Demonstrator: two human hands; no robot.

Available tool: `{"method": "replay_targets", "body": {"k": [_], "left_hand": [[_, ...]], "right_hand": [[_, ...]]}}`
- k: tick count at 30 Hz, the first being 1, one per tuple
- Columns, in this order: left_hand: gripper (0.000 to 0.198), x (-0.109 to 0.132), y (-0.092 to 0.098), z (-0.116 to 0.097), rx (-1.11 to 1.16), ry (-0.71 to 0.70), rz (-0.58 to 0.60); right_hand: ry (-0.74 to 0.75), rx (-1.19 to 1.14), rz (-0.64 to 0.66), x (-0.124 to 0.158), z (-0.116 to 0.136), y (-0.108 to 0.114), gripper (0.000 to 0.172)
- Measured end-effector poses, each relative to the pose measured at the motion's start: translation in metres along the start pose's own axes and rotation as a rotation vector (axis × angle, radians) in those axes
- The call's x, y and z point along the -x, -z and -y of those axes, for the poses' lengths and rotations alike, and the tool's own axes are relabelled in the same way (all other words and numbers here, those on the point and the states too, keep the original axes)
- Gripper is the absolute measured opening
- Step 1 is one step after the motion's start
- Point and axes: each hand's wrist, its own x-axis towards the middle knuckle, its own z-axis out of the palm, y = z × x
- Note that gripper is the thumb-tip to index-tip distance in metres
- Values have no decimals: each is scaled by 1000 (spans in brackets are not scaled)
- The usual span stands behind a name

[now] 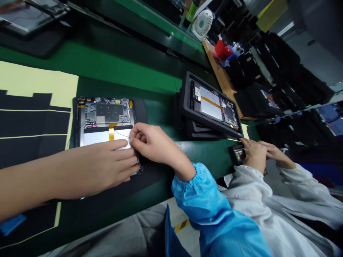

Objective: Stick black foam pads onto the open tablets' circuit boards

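Observation:
In front of me lies an opened tablet [81, 121] with its circuit board [108, 111] exposed along the far side. A silver-white battery [96, 137] fills the nearer part, crossed by an orange ribbon cable [111, 132]. My left hand [107, 166] rests flat across the battery, fingers stretched out, hiding much of the tablet's near half. At the tablet's right edge, my right hand [150, 142] pinches a thin dark wire [122, 135] between thumb and forefinger. The wire runs over the battery toward the ribbon cable.
Stacked foam trays [184, 107] stand to the right, the top one holding another opened tablet [211, 103]. Further right, a co-worker's hands [254, 153] work on a device. Yellow-edged black sheets [32, 121] lie left. A small white fan [203, 24] stands at the back.

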Motion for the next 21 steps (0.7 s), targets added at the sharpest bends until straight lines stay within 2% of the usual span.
{"method": "replay_targets", "body": {"k": [3, 6, 13, 21], "left_hand": [[22, 0, -1, 3, 71, 49, 2], [22, 0, -2, 7, 110, 74, 5], [15, -4, -3, 8, 94, 104, 46], [25, 0, -3, 9, 62, 48, 32]], "right_hand": [[-23, -6, -42, 0, -3, 0, 13], [-55, -38, -68, 2, -5, -1, 11], [-44, -133, -61, -1, -14, -3, 9], [-63, -211, -54, -6, -22, -5, 8]]}}
